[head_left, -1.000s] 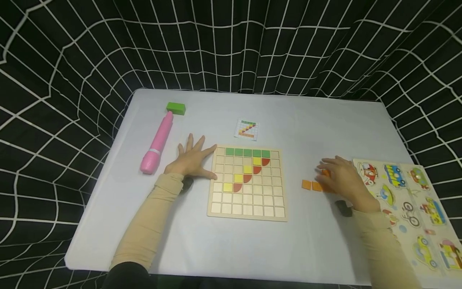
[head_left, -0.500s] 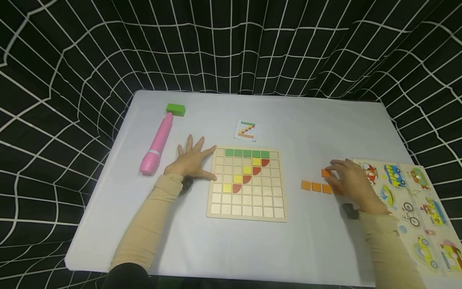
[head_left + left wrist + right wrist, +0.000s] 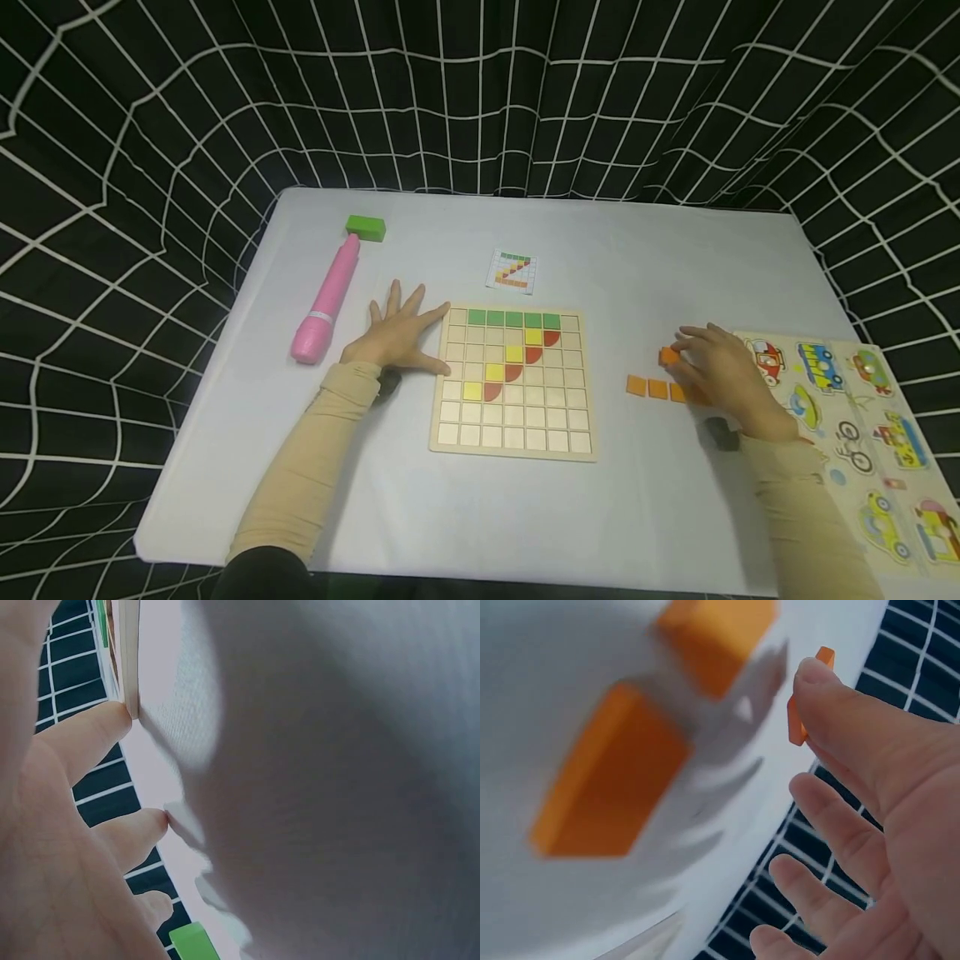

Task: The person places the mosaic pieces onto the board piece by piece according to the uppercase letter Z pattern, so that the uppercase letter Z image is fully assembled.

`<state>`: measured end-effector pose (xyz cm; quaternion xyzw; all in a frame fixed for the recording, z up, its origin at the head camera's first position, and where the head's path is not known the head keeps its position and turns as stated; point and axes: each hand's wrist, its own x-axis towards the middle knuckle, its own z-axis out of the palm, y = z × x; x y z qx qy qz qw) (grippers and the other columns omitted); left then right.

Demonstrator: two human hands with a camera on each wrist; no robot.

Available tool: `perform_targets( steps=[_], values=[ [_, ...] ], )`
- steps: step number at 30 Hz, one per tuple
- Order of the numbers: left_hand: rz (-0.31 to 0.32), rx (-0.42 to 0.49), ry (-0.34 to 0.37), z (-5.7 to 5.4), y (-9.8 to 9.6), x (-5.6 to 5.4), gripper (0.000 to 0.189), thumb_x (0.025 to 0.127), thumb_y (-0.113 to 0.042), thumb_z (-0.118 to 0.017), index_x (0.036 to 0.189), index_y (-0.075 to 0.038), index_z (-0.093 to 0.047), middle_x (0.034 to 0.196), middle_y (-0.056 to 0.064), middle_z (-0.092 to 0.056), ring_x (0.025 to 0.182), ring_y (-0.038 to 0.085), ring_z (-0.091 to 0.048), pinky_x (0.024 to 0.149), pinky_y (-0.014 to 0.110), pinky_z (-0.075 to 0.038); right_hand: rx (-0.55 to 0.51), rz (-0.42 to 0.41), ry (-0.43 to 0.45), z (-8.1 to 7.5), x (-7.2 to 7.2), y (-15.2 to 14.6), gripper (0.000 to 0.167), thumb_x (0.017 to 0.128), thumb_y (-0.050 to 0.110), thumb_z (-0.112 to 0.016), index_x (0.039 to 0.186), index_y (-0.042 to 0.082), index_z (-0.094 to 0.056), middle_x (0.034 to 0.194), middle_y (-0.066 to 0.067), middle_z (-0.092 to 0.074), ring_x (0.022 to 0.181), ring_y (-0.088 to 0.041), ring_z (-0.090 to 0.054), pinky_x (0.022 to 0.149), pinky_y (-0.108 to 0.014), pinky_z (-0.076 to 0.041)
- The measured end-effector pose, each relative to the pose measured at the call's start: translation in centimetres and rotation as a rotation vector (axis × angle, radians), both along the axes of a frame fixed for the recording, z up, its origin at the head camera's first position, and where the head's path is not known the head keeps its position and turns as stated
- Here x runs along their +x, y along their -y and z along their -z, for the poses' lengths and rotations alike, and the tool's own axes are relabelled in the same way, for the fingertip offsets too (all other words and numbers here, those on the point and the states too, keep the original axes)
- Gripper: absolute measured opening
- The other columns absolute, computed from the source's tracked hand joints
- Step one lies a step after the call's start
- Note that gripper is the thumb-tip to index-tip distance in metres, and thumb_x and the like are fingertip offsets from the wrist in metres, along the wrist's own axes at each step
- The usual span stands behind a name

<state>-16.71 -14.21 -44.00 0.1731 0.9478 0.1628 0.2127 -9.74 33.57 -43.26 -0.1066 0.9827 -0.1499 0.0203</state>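
My left hand (image 3: 392,333) lies with spread fingers at the left edge of a wooden grid board (image 3: 513,454); thumb and index finger touch that edge. Green squares (image 3: 514,317) fill part of the board's top row. Below them, yellow squares (image 3: 494,372) and red quarter-circles (image 3: 513,372) step down to the left. To the board's right, my right hand (image 3: 727,379) pinches an orange square tile (image 3: 796,724) between thumb and index finger, its other fingers loosely extended. A row of orange tiles (image 3: 657,389) lies under and beside this hand, partly hidden by it.
A small pattern card (image 3: 513,272) lies behind the board. At the left are a pink mallet-like stick (image 3: 327,300) and a green block (image 3: 366,227). A picture puzzle board (image 3: 847,417) lies at the right, partly under the right forearm. Black netted cloth (image 3: 480,100) surrounds the table.
My right hand shifted right, uncovering more of the orange row, then came slightly back left with the pinched tile. The left hand and the board stayed nearly still.
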Motion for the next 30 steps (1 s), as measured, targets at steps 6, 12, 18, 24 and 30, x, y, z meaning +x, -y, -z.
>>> perform_targets(
  steps=[6,12,18,24,30],
  values=[
    [-0.005,0.002,0.004,0.0,0.1,0.1,0.113,0.074,-0.062,-0.085,0.165,-0.028,-0.026,0.176,0.018,0.004,0.157,0.051,0.023,0.119,0.082,0.004,-0.013,-0.052,-0.017,-1.2,-0.6,3.0,0.030,0.094,0.011,-0.072,0.118,-0.006,-0.070,0.144,-0.031,-0.056,0.141,-0.061,-0.038,0.116,-0.075,-0.028],
    [-0.009,0.011,0.004,0.0,0.0,0.1,0.113,0.073,-0.063,-0.085,0.165,-0.029,-0.027,0.176,0.017,0.004,0.157,0.051,0.023,0.120,0.081,0.005,-0.010,-0.121,0.015,-2.0,-1.3,7.0,0.026,0.096,0.012,-0.070,0.116,-0.003,-0.072,0.147,-0.027,-0.056,0.144,-0.057,-0.039,0.119,-0.076,-0.027],
    [-0.015,0.021,0.007,0.0,0.0,0.1,0.113,0.073,-0.062,-0.085,0.164,-0.029,-0.027,0.176,0.017,0.004,0.157,0.050,0.024,0.120,0.081,0.006,0.003,-0.181,0.036,-2.3,-2.0,10.5,0.024,0.097,0.016,-0.070,0.114,0.000,-0.074,0.148,-0.024,-0.057,0.146,-0.054,-0.039,0.121,-0.074,-0.025],
    [-0.014,0.017,0.003,-0.1,0.1,0.2,0.113,0.073,-0.062,-0.085,0.164,-0.028,-0.028,0.176,0.018,0.004,0.157,0.051,0.023,0.120,0.081,0.005,-0.019,-0.258,0.017,-2.2,-2.5,13.6,0.029,0.090,0.019,-0.079,0.112,0.001,-0.076,0.145,-0.022,-0.062,0.146,-0.053,-0.043,0.122,-0.073,-0.027],
    [-0.006,0.007,-0.008,0.1,0.0,0.0,0.113,0.073,-0.063,-0.085,0.164,-0.028,-0.028,0.176,0.018,0.003,0.157,0.052,0.022,0.120,0.082,0.004,0.015,-0.362,-0.036,-2.0,-2.4,16.7,0.028,0.089,0.024,-0.081,0.108,0.004,-0.077,0.140,-0.017,-0.066,0.142,-0.050,-0.049,0.119,-0.072,-0.033]
  ],
)
